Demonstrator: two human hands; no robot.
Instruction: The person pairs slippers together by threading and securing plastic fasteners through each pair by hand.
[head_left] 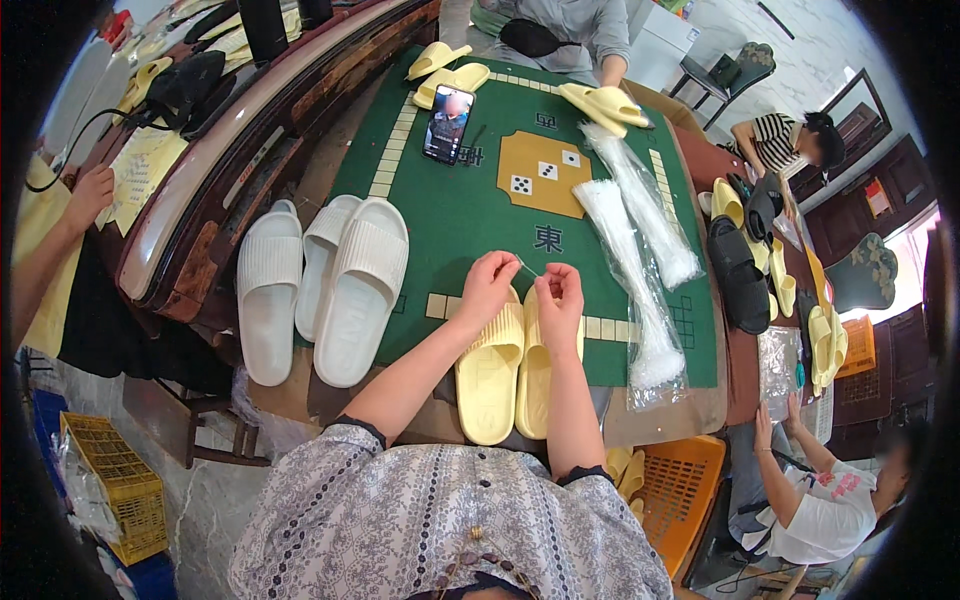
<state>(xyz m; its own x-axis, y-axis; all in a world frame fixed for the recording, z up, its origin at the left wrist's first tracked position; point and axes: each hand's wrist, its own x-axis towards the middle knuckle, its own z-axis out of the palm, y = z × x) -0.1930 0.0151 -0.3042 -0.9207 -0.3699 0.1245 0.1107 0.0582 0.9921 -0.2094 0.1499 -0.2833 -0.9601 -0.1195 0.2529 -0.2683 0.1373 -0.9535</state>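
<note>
Yellow slippers (490,385) lie just below my two hands at the near edge of the table, side by side, with their heels toward me; my right forearm covers part of one. My left hand (490,288) pinches one end of a thin strip (528,267) between thumb and forefinger, and my right hand (560,293) pinches the other end, the two hands close together but apart. It looks like a clear tie, though it is too fine to be sure. Left of my left hand stand three white slippers (362,290). Right of my right hand lie two clear bags of white strands (636,285). Straight beyond my hands, dice (547,171) show on the green mat (460,215); beyond my left hand is a phone (449,123), with another yellow pair (455,82) behind it. Below and right of my right hand sits an orange crate (690,485)
</note>
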